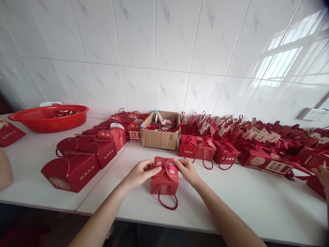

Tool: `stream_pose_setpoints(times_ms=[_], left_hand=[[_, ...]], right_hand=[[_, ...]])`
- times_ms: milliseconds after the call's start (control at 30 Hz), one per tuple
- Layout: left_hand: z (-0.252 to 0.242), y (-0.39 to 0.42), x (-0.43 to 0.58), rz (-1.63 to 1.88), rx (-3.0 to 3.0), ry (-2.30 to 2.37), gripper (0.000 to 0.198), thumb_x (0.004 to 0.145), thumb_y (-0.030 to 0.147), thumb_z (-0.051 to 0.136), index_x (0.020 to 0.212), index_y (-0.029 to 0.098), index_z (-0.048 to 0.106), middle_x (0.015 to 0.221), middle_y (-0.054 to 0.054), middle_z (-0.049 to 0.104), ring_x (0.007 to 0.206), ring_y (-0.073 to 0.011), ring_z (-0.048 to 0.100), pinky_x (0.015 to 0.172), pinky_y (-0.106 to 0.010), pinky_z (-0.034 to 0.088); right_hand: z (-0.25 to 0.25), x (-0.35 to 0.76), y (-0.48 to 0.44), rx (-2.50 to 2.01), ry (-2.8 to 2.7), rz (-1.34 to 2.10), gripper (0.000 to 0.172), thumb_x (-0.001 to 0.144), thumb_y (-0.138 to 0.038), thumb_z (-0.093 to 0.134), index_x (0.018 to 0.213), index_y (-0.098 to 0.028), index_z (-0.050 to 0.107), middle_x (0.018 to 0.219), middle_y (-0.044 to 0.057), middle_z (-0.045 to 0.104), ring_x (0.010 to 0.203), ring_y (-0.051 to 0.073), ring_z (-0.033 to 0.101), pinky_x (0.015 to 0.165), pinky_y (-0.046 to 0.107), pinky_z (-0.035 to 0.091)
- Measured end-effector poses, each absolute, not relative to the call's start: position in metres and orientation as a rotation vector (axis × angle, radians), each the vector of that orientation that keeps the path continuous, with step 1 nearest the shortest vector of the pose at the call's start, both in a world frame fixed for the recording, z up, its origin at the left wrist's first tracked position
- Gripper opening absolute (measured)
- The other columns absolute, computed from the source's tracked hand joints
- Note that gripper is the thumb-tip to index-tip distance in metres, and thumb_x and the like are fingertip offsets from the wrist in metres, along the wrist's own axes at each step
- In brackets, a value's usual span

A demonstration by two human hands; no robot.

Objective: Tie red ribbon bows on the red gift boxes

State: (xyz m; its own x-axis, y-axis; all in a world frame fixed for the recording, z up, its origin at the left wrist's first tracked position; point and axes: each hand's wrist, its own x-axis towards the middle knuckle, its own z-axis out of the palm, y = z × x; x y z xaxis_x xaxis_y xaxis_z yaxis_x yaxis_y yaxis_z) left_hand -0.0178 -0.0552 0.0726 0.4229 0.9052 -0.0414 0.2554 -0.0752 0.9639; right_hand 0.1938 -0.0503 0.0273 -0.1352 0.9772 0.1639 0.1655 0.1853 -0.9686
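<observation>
A small red gift box (164, 180) with a cord handle hanging at its front stands on the white table (246, 202) right before me. My left hand (140, 173) pinches the left top flap of this box. My right hand (187, 170) pinches the right flap, where a pink ribbon (172, 168) crosses the closure. Both hands are closed on the box top.
Rows of red gift boxes line the wall left (84, 151) and right (259, 147). A cardboard box (159, 132) of ribbons sits behind. A red basin (48, 118) stands far left. Other people's hands show at the left edge (3, 123) and right edge (322, 175).
</observation>
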Motion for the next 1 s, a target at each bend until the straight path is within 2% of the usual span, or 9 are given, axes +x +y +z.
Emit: stream_pose_setpoints(times_ms=[100, 200, 367, 600, 700, 800, 900, 1000], left_hand=[[0.069, -0.051, -0.023, 0.895, 1.620, 1.189, 0.048, 0.074, 0.055, 0.062, 0.055, 0.019, 0.036, 0.054, 0.006, 0.032, 0.051, -0.0096, 0.034, 0.050, -0.022, 0.026], [0.062, -0.047, -0.032, 0.990, 1.599, 1.277, 0.054, 0.072, 0.054, 0.063, 0.055, 0.021, 0.023, 0.054, 0.007, 0.019, 0.048, -0.0081, 0.021, 0.047, -0.022, 0.016], [0.059, -0.049, -0.039, 0.936, 1.618, 1.312, 0.052, 0.072, 0.056, 0.062, 0.056, 0.021, 0.026, 0.054, 0.007, 0.020, 0.048, -0.0083, 0.021, 0.045, -0.021, 0.016], [0.065, -0.060, -0.036, 0.877, 1.585, 1.369, 0.052, 0.071, 0.061, 0.059, 0.055, 0.021, 0.030, 0.054, 0.006, 0.020, 0.046, -0.0080, 0.019, 0.040, -0.022, 0.013], [0.067, -0.062, -0.034, 0.867, 1.567, 1.357, 0.051, 0.072, 0.062, 0.058, 0.057, 0.021, 0.034, 0.056, 0.006, 0.021, 0.047, -0.0080, 0.017, 0.041, -0.023, 0.012], [0.068, -0.065, -0.032, 0.862, 1.565, 1.345, 0.053, 0.072, 0.063, 0.058, 0.056, 0.020, 0.032, 0.057, 0.006, 0.021, 0.048, -0.0082, 0.016, 0.042, -0.023, 0.012], [0.068, -0.067, -0.028, 0.853, 1.586, 1.334, 0.054, 0.071, 0.063, 0.060, 0.057, 0.020, 0.030, 0.058, 0.006, 0.021, 0.049, -0.0086, 0.019, 0.043, -0.023, 0.015], [0.066, -0.069, -0.023, 0.829, 1.645, 1.278, 0.050, 0.072, 0.058, 0.061, 0.057, 0.020, 0.032, 0.058, 0.006, 0.026, 0.052, -0.0097, 0.025, 0.047, -0.023, 0.021]], right_hand=[[0.036, 0.203, -0.052, -1.131, -1.516, 1.122, 0.057, 0.075, -0.064, 0.059, 0.054, -0.019, 0.031, 0.053, -0.006, 0.026, 0.051, 0.006, 0.021, 0.048, 0.024, 0.016], [0.044, 0.214, -0.054, -1.143, -1.523, 1.172, 0.056, 0.069, -0.061, 0.067, 0.056, -0.020, 0.031, 0.049, -0.008, 0.026, 0.047, 0.005, 0.019, 0.045, 0.024, 0.013], [0.049, 0.222, -0.058, -1.172, -1.603, 1.256, 0.053, 0.071, -0.058, 0.067, 0.056, -0.019, 0.033, 0.047, -0.009, 0.027, 0.045, 0.004, 0.019, 0.043, 0.023, 0.012], [0.046, 0.223, -0.060, -1.265, -1.657, 1.248, 0.053, 0.073, -0.064, 0.061, 0.060, -0.020, 0.034, 0.048, -0.009, 0.029, 0.045, 0.005, 0.021, 0.044, 0.022, 0.015], [0.044, 0.226, -0.061, -1.295, -1.645, 1.420, 0.051, 0.079, -0.068, 0.051, 0.066, -0.019, 0.043, 0.052, -0.008, 0.030, 0.044, 0.005, 0.022, 0.044, 0.021, 0.016], [0.045, 0.232, -0.061, -1.129, -1.674, 1.612, 0.049, 0.080, -0.063, 0.055, 0.065, -0.017, 0.049, 0.054, -0.008, 0.029, 0.046, 0.005, 0.022, 0.045, 0.021, 0.017], [0.048, 0.238, -0.062, -0.891, -1.711, 1.540, 0.041, 0.078, -0.051, 0.066, 0.062, -0.015, 0.055, 0.059, -0.004, 0.040, 0.054, 0.007, 0.035, 0.051, 0.022, 0.030], [0.052, 0.239, -0.065, -0.689, -1.612, 1.405, 0.028, 0.075, -0.043, 0.071, 0.068, -0.017, 0.065, 0.087, 0.003, 0.059, 0.079, 0.013, 0.055, 0.069, 0.028, 0.046]])
